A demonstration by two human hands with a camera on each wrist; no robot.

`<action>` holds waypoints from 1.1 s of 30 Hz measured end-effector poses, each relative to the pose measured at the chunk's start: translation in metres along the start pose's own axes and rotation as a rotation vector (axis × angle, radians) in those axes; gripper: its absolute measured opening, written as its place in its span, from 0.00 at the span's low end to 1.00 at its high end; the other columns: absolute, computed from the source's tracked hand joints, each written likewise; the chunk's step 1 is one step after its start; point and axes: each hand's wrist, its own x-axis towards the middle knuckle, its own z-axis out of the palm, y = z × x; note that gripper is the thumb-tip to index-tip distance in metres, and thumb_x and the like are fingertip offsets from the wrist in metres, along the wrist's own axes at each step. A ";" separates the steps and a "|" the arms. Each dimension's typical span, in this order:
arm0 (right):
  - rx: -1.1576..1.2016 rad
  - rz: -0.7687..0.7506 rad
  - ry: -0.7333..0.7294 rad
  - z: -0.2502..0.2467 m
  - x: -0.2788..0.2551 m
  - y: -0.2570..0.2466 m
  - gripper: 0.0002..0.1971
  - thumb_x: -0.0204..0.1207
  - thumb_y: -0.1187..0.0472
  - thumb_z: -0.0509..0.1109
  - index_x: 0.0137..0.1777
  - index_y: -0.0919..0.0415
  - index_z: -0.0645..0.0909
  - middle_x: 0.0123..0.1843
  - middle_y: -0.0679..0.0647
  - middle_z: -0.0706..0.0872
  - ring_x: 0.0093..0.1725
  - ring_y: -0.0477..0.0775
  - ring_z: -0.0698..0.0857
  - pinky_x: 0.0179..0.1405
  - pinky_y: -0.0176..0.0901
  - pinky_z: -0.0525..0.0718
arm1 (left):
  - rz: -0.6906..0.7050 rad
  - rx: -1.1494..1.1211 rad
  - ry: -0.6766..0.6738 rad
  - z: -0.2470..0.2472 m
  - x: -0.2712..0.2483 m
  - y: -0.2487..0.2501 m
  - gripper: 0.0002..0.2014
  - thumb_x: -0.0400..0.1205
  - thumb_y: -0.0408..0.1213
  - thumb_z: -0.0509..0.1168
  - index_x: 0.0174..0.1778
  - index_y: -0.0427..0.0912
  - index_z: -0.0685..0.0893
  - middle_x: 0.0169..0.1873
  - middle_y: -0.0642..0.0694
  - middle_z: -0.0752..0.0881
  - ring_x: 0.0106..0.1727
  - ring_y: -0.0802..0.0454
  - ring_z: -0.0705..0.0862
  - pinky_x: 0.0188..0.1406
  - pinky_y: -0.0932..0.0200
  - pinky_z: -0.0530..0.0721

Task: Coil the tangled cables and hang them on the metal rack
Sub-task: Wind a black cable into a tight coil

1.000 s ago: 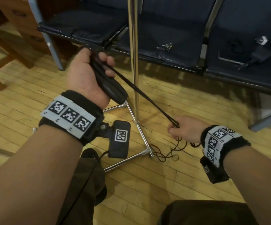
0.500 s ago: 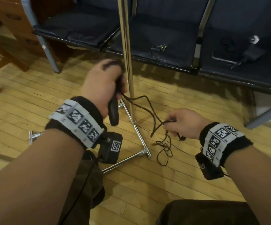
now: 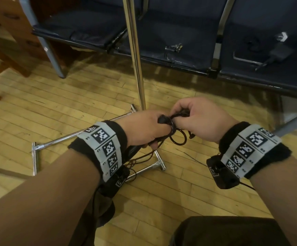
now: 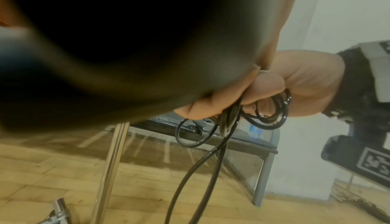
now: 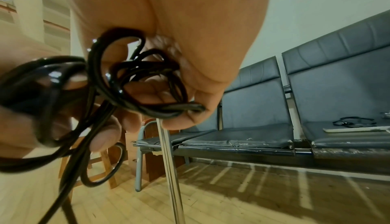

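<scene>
A thin black cable (image 3: 177, 137) is bunched in loops between both hands, low over the wooden floor. My left hand (image 3: 144, 130) grips the coiled bundle with its black plug end sticking up. My right hand (image 3: 193, 119) pinches the loose loops right beside it, the two hands touching. In the right wrist view the cable (image 5: 135, 81) curls in several loops round my fingers. In the left wrist view strands of the cable (image 4: 213, 161) hang down toward the floor. The metal rack's pole (image 3: 135, 50) rises just behind my hands; its base bars (image 3: 58, 142) lie on the floor.
A row of dark blue padded seats (image 3: 179, 38) stands behind the rack; the right seat holds a black adapter (image 3: 279, 50) and more cable. Wooden furniture (image 3: 5, 32) stands at the far left. My knees (image 3: 224, 231) are at the bottom edge.
My left hand came down and right from its raised position, and my right hand moved up to meet it. The cable, earlier stretched taut and trailing on the floor, is now gathered between them.
</scene>
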 end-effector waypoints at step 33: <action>0.786 0.287 0.370 0.012 0.005 0.011 0.11 0.92 0.56 0.59 0.60 0.43 0.83 0.54 0.50 0.92 0.35 0.57 0.95 0.34 0.52 0.94 | -0.021 -0.593 0.457 -0.005 0.002 0.017 0.05 0.90 0.45 0.66 0.52 0.51 0.86 0.32 0.54 0.87 0.28 0.54 0.83 0.26 0.57 0.78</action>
